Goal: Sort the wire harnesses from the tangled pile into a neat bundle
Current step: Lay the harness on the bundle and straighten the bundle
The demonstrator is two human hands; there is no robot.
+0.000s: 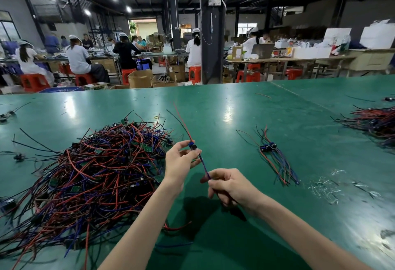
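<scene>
Wire harness (202,166): left hand (179,163) pinches its plug end, right hand (232,186) pinches the wires. Tangled pile (89,173) sits at their 9 o'clock.

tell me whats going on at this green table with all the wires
A person holds one wire harness up over the green table. The left hand pinches it at its small component, and the right hand pinches its blue wires lower down. The big tangled pile lies to the left of the hands, and a small bundle of a few harnesses lies on the table to the right.
</scene>
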